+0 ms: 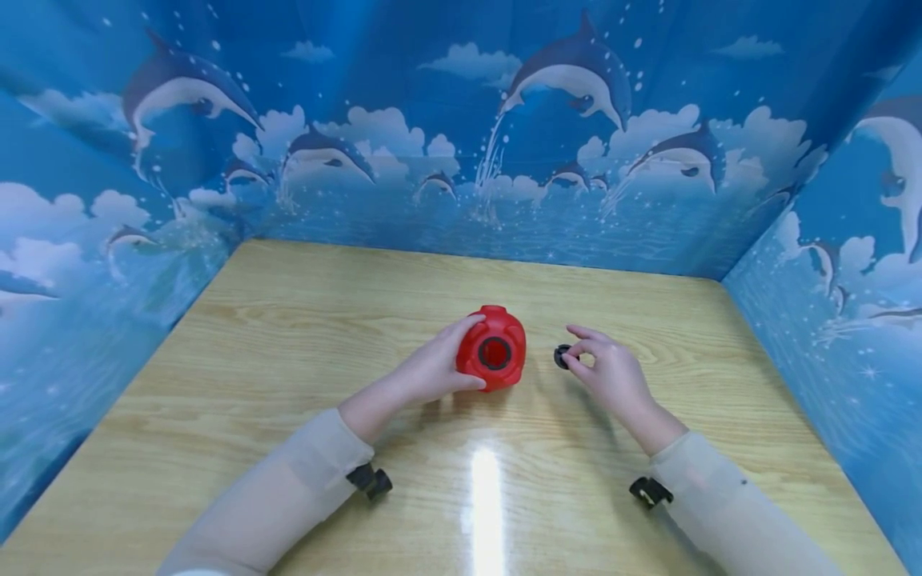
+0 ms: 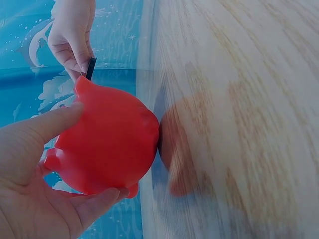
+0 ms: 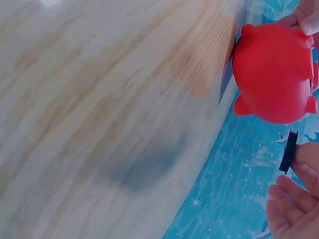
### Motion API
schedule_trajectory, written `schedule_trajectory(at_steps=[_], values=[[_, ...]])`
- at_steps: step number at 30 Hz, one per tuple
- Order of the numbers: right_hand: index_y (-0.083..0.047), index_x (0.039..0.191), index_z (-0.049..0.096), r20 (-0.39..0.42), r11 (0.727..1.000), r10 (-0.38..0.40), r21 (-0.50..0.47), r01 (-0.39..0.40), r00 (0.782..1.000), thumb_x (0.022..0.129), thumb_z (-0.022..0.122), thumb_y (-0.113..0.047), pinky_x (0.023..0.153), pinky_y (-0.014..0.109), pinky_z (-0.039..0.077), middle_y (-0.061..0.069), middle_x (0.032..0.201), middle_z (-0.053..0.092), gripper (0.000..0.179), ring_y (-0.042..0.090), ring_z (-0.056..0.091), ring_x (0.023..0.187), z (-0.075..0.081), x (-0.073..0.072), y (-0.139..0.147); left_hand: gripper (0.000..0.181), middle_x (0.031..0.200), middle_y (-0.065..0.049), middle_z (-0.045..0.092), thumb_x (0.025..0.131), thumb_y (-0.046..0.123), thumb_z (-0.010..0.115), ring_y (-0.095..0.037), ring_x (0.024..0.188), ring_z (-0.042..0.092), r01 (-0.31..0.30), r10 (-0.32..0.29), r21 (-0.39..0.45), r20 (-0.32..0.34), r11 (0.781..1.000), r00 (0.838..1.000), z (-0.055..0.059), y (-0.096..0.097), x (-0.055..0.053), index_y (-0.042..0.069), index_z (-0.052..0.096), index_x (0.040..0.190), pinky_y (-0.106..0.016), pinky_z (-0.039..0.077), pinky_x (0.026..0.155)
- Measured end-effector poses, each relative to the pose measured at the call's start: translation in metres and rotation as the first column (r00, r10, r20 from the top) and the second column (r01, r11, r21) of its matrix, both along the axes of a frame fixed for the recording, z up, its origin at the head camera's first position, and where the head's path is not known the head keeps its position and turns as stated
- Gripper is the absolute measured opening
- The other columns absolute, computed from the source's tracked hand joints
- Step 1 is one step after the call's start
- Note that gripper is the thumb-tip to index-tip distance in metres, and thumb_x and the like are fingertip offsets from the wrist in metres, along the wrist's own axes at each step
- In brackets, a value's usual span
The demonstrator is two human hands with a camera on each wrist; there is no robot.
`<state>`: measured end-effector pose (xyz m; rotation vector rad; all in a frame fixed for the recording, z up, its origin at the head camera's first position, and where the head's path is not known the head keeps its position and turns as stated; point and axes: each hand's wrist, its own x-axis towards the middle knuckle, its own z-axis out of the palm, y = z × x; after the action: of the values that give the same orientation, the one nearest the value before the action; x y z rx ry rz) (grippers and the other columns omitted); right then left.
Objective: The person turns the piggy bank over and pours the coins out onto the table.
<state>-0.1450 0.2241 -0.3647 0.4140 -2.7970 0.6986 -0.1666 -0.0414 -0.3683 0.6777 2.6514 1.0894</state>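
Note:
A rounded red piggy bank with stubby knobs rests on the table, its black-rimmed round hole facing up. My left hand grips it from the left, thumb and fingers spread around its sides. To its right, my right hand pinches a small black round stopper between thumb and forefinger, a short gap away from the bank. In the right wrist view the stopper appears edge-on as a thin disc, while the other fingers are loosely extended. Both wrist views hide the hole.
The wooden table has a bright light reflection near its front. Blue curtains printed with dolphins stand along the back and both sides. Black wrist cameras are strapped at both sleeves.

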Motion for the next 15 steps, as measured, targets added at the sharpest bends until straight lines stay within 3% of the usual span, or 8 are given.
schedule_trajectory(at_steps=[3, 9, 15], values=[[-0.004, 0.083, 0.07, 0.014, 1.0, -0.01, -0.007, 0.011, 1.0, 0.085, 0.069, -0.012, 0.048, 0.024, 0.042, 0.015, 0.127, 0.056, 0.008, 0.018, 0.058, 0.055, -0.001, -0.002, 0.004, 0.092, 0.142, -0.006, 0.037, 0.075, 0.023, 0.08, -0.022, 0.124, 0.04, 0.001, -0.001, 0.0, -0.002, 1.0, 1.0, 0.0, 0.0, 0.0, 0.02, 0.023, 0.147, -0.037, 0.046, 0.091], [-0.002, 0.084, 0.07, 0.055, 0.999, -0.028, -0.014, 0.029, 0.998, 0.086, 0.067, -0.011, 0.042, 0.024, 0.037, 0.016, 0.128, 0.055, 0.009, 0.012, 0.039, 0.036, -0.002, -0.005, 0.012, 0.092, 0.142, -0.006, 0.037, 0.074, 0.023, 0.08, -0.021, 0.124, 0.04, 0.0, 0.0, 0.001, 0.002, 1.0, 1.0, 0.0, 0.0, 0.0, 0.019, 0.024, 0.147, -0.037, 0.045, 0.092], [-0.002, 0.085, 0.07, 0.08, 0.999, -0.045, -0.01, 0.046, 0.996, 0.087, 0.066, -0.012, 0.045, 0.025, 0.039, 0.016, 0.128, 0.054, 0.011, 0.01, 0.042, 0.039, -0.004, -0.008, 0.018, 0.092, 0.142, -0.005, 0.037, 0.074, 0.022, 0.08, -0.021, 0.124, 0.04, -0.002, 0.002, -0.003, 0.005, 1.0, 1.0, 0.001, 0.0, 0.0, 0.02, 0.024, 0.147, -0.036, 0.045, 0.092]])
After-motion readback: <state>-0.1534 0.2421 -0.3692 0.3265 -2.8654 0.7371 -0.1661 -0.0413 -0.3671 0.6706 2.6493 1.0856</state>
